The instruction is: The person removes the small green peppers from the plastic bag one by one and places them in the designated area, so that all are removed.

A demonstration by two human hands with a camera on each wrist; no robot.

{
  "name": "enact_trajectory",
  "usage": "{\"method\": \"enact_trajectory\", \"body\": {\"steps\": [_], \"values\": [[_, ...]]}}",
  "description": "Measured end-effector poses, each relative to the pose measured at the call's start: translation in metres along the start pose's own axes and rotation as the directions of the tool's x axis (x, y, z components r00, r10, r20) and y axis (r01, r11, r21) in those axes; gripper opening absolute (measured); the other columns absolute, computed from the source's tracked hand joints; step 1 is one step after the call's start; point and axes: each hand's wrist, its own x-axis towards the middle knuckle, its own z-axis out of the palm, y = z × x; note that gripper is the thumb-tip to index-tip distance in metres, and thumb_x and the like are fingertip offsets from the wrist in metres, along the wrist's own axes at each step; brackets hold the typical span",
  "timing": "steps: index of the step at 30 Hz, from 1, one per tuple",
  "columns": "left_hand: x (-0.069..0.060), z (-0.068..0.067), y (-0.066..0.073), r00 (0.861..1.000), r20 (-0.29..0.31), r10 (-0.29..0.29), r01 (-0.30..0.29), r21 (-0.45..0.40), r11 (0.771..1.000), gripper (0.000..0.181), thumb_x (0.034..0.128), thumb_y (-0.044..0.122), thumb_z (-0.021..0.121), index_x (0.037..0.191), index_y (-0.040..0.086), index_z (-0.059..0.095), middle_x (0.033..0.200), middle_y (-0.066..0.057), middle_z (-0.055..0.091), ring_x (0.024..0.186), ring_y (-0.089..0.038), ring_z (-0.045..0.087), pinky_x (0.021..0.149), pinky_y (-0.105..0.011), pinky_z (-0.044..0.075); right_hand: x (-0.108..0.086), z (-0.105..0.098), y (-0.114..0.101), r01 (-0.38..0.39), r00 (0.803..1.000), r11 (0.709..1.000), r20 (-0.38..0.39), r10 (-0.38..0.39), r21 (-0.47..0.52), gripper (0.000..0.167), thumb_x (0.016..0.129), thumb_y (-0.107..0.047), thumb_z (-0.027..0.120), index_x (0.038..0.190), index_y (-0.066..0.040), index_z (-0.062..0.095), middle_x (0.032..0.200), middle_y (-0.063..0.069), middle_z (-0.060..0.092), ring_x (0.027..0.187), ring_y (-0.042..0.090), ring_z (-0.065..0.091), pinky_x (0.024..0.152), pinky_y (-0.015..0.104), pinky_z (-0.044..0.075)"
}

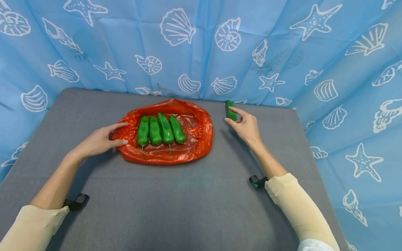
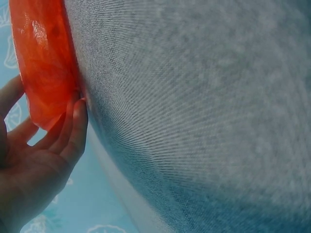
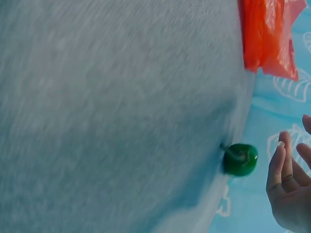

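A red plastic bag (image 1: 202,143), its rim rolled outward, lies on the grey table with several long green peppers (image 1: 155,130) side by side inside. My left hand (image 1: 97,141) rests at the bag's left end, index finger and thumb spread against the rim. In the left wrist view that hand (image 2: 41,158) has long, loose fingers touching the side of the red bag (image 2: 43,58). Another green pepper (image 1: 230,109) lies right of the bag near the far edge. Above it hovers my right hand (image 1: 246,127), fingers extended. The right wrist view shows a gap between this pepper (image 3: 241,160) and the hand (image 3: 291,194).
The grey table (image 1: 188,205) spreads toward me in front of the bag. A blue curtain (image 1: 201,45) printed with white shells and starfish hangs behind the table's far edge and along the right side. Dark devices are strapped to both wrists.
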Motion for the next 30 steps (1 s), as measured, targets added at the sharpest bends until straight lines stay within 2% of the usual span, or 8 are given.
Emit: {"method": "enact_trajectory", "body": {"steps": [7, 12, 15, 18, 20, 22, 28, 30], "values": [[0.0, 0.001, -0.003, 1.0, -0.011, 0.001, -0.001, 0.005, 1.0, 0.075, 0.0969, 0.04, 0.064, 0.156, 0.009, 0.029, 0.08, -0.011, 0.06, 0.056, -0.022, 0.053, 0.06, -0.037, 0.038, -0.005, 0.007, -0.015, 0.016, 1.0, 0.999, 0.016, -0.017, 0.04, 0.046, 0.089, -0.026, 0.077, 0.132, -0.018, 0.066, 0.072, 0.008, 0.07, 0.06, 0.016, 0.063, 0.051, 0.029, 0.043], [0.0, 0.001, -0.002, 1.0, -0.025, 0.006, -0.006, 0.012, 1.0, 0.075, 0.0967, 0.041, 0.064, 0.156, 0.009, 0.031, 0.11, -0.021, 0.057, 0.055, -0.019, 0.05, 0.062, -0.038, 0.037, -0.008, 0.013, -0.023, 0.031, 0.999, 0.997, 0.026, -0.033, 0.077, 0.044, 0.089, -0.022, 0.077, 0.131, -0.015, 0.066, 0.094, 0.01, 0.075, 0.071, 0.017, 0.07, 0.059, 0.033, 0.05], [0.0, 0.001, -0.002, 1.0, -0.022, 0.002, -0.002, 0.009, 1.0, 0.075, 0.0969, 0.04, 0.064, 0.156, 0.009, 0.03, 0.102, -0.021, 0.06, 0.056, -0.021, 0.051, 0.062, -0.038, 0.037, -0.011, 0.018, -0.028, 0.041, 0.998, 0.993, 0.04, -0.046, 0.114, 0.045, 0.089, -0.02, 0.077, 0.132, -0.014, 0.065, 0.113, 0.01, 0.072, 0.077, 0.018, 0.071, 0.065, 0.035, 0.054], [0.0, 0.001, -0.002, 1.0, -0.014, 0.0, 0.0, -0.002, 1.0, 0.075, 0.0969, 0.041, 0.064, 0.157, 0.011, 0.029, 0.077, -0.013, 0.062, 0.056, -0.023, 0.054, 0.06, -0.037, 0.038, -0.015, 0.023, -0.033, 0.047, 0.996, 0.986, 0.062, -0.057, 0.16, 0.045, 0.089, -0.017, 0.077, 0.132, -0.013, 0.065, 0.123, 0.011, 0.069, 0.08, 0.018, 0.072, 0.069, 0.036, 0.056], [0.0, 0.001, -0.002, 1.0, -0.011, 0.004, -0.005, -0.007, 1.0, 0.076, 0.097, 0.041, 0.064, 0.157, 0.01, 0.029, 0.07, -0.009, 0.061, 0.057, -0.023, 0.056, 0.058, -0.037, 0.038, -0.017, 0.026, -0.037, 0.05, 0.995, 0.981, 0.075, -0.065, 0.185, 0.045, 0.088, -0.016, 0.077, 0.132, -0.012, 0.065, 0.123, 0.01, 0.069, 0.08, 0.017, 0.072, 0.07, 0.035, 0.057], [0.0, 0.002, -0.002, 1.0, -0.011, 0.008, -0.008, -0.01, 1.0, 0.075, 0.0972, 0.04, 0.064, 0.157, 0.01, 0.029, 0.071, -0.009, 0.061, 0.058, -0.024, 0.057, 0.059, -0.037, 0.039, -0.019, 0.029, -0.039, 0.063, 0.993, 0.976, 0.084, -0.082, 0.208, 0.046, 0.088, -0.014, 0.077, 0.132, -0.011, 0.065, 0.121, 0.011, 0.069, 0.08, 0.017, 0.072, 0.07, 0.034, 0.057], [0.001, 0.002, 0.001, 0.999, -0.028, 0.019, -0.019, -0.004, 1.0, 0.074, 0.0972, 0.036, 0.065, 0.156, 0.008, 0.03, 0.1, -0.018, 0.061, 0.061, -0.022, 0.06, 0.066, -0.038, 0.041, -0.023, 0.038, -0.047, 0.126, 0.981, 0.956, 0.111, -0.16, 0.266, 0.046, 0.087, -0.008, 0.077, 0.132, -0.005, 0.064, 0.118, 0.013, 0.07, 0.079, 0.019, 0.072, 0.07, 0.03, 0.057], [0.001, 0.002, 0.002, 0.999, -0.029, 0.023, -0.023, -0.008, 1.0, 0.073, 0.0973, 0.035, 0.065, 0.156, 0.007, 0.03, 0.102, -0.019, 0.061, 0.061, -0.022, 0.06, 0.064, -0.037, 0.042, -0.023, 0.042, -0.05, 0.135, 0.977, 0.953, 0.121, -0.173, 0.272, 0.047, 0.087, -0.006, 0.077, 0.132, -0.005, 0.063, 0.119, 0.013, 0.07, 0.08, 0.018, 0.071, 0.071, 0.028, 0.057]]}}
